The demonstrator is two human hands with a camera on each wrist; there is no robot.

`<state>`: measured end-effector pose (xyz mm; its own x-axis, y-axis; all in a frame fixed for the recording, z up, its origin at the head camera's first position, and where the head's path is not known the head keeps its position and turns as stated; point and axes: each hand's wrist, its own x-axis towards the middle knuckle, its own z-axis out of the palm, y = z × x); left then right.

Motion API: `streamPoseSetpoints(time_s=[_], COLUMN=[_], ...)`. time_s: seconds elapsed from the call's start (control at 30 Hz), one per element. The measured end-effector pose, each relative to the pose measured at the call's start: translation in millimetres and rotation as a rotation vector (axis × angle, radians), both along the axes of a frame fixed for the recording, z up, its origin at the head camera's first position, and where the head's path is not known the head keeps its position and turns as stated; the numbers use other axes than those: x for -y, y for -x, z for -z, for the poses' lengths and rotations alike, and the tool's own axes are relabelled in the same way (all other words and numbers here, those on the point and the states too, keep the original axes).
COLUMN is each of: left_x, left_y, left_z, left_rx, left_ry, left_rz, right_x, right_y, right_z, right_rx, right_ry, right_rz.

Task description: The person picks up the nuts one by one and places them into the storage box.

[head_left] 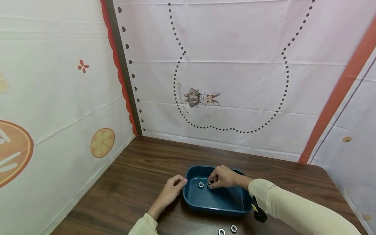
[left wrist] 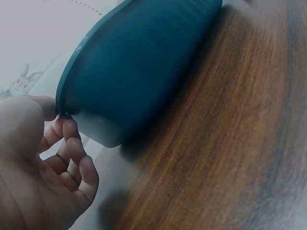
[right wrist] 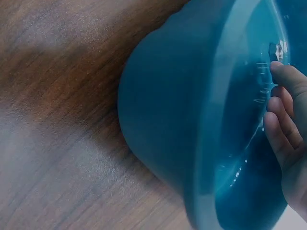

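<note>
A dark blue plastic basin [head_left: 217, 208] stands on the wooden table. My left hand [head_left: 170, 192] pinches its left rim between thumb and fingers; the left wrist view shows this grip on the basin's edge [left wrist: 139, 67] up close. Inside the basin, my right hand [head_left: 224, 177] holds a metal hex nut [head_left: 209, 184] at its fingertips. The same nut [right wrist: 274, 51] shows beside the thumb in the right wrist view, though the far side of the grip is hidden. A second nut [head_left: 201, 185] lies on the basin floor, left of the right hand.
Two more hex nuts, one nut [head_left: 221, 231] and another nut [head_left: 233, 228], lie on the table [head_left: 141, 163] in front of the basin. White printed cloth [head_left: 235, 98] hangs behind the table and along both sides. A black wrist device [head_left: 258, 210] sits on the right sleeve.
</note>
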<state>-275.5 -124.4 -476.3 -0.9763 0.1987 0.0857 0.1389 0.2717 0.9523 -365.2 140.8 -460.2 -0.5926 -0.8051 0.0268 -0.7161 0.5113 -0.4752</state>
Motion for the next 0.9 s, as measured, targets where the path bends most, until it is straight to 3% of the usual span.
streamPoseSetpoints(time_s=[0.3, 0.5, 0.63, 0.9], left_x=[-3, -3, -2, 2], left_y=[0.0, 0.1, 0.8, 1.7], left_z=[1.1, -1.4, -0.3, 2.5], left_rx=[0.001, 0.006, 0.001, 0.001], left_ry=[-0.029, -0.035, -0.03, -0.023], left_rz=[0.011, 0.012, 0.007, 0.009], right_x=[-2, -4, -6, -17], right_y=[-1.2, -3.8, -9.7, -40.6], right_z=[6.0, 0.1, -8.9, -37.1], right_rx=[-0.03, -0.009, -0.043, -0.176], right_ry=[-0.016, -0.015, 0.029, 0.165], right_rz=[0.012, 0.049, 0.075, 0.271])
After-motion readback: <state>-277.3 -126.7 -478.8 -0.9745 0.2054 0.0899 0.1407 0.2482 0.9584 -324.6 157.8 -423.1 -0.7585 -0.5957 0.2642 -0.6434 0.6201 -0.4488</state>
